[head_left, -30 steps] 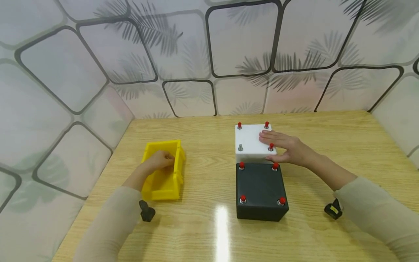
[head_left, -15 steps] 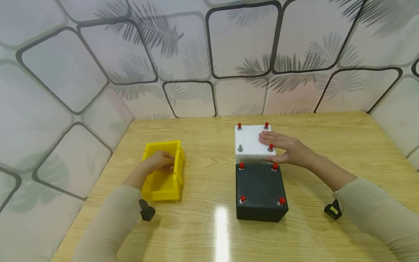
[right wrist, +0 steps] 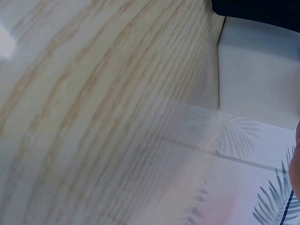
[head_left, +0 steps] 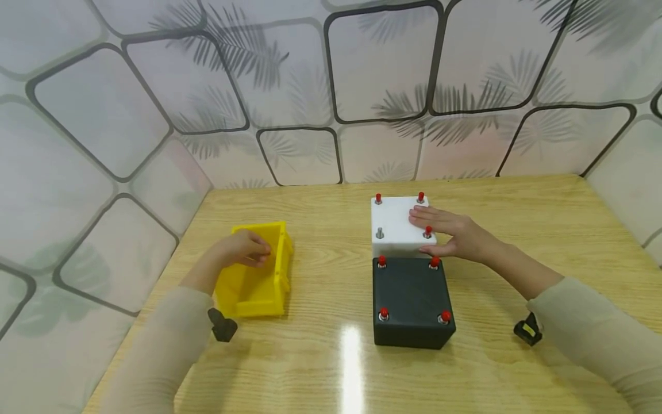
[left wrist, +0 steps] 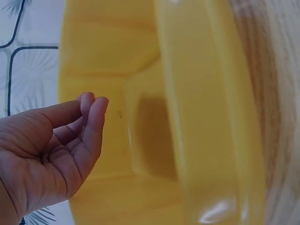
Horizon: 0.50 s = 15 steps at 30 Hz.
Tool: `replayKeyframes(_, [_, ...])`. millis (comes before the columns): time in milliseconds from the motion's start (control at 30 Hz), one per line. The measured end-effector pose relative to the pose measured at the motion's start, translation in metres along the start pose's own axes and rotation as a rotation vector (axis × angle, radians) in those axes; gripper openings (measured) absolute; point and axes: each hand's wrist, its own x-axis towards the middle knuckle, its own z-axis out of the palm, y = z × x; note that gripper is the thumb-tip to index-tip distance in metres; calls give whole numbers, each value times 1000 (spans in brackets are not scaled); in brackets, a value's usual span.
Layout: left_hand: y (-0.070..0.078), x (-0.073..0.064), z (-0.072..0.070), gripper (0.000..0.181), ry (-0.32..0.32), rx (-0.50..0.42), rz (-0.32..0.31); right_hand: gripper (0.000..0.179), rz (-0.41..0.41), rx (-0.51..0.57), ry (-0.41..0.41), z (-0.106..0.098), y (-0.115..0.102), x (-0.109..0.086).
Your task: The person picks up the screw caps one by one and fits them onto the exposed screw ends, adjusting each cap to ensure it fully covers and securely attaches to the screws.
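My left hand (head_left: 247, 247) hovers at the yellow bin (head_left: 257, 309), above its left side. In the left wrist view, its fingers are curled and the thumb and finger tips meet; I see nothing between them. My right hand (head_left: 455, 234) rests on the white box (head_left: 394, 217), straight fingers flat on the top and the thumb by the front face. Red caps (head_left: 421, 196) cover three of that box's corner bolts. The front-left bolt (head_left: 380, 233) shows bare metal. The right wrist view shows mostly table and just an edge of the hand.
A black box (head_left: 412, 290) stands right in front of the white one, with red-capped bolts at its corners. The wooden table (head_left: 320, 276) meets patterned walls (head_left: 385, 63) at the back and sides. A black wrist mount (head_left: 222, 325) hangs from the left sleeve.
My left hand has risen out of the yellow bin and shifted to the left, its fingertips now together. My right hand stays on the white box.
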Motion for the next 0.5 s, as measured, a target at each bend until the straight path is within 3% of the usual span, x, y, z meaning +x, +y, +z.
replayKeyframes(300, [8, -7, -8, 31, -29, -25, -24, 58, -21, 6, 7, 1, 1, 1])
replayKeyframes(500, [16, -15, -7, 34, -43, 18, 1, 58, -27, -1, 18, 1, 0, 0])
